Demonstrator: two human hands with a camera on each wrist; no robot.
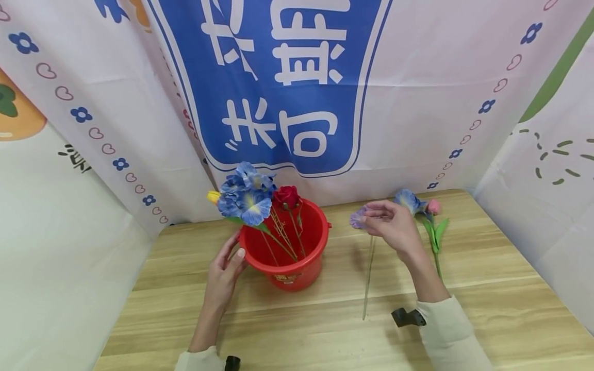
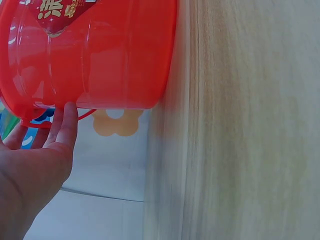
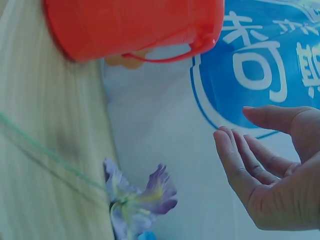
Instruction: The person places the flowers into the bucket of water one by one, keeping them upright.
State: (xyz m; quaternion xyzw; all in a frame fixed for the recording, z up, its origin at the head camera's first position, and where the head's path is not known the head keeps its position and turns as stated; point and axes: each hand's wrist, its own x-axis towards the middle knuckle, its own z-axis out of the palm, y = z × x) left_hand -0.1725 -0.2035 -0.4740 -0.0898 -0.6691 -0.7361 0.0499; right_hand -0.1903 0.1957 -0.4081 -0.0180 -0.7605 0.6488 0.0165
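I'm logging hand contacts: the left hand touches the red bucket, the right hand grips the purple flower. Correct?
No: the right hand holds nothing; the right wrist view shows it apart from the purple flower. The left hand does touch the red bucket.

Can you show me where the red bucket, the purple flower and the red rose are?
Red bucket [image 1: 308, 272]: head view, on its front wall, below the rim.
Purple flower [image 3: 137, 199]: right wrist view, on its petals.
Red rose [image 1: 286, 195]: head view, on its bloom.
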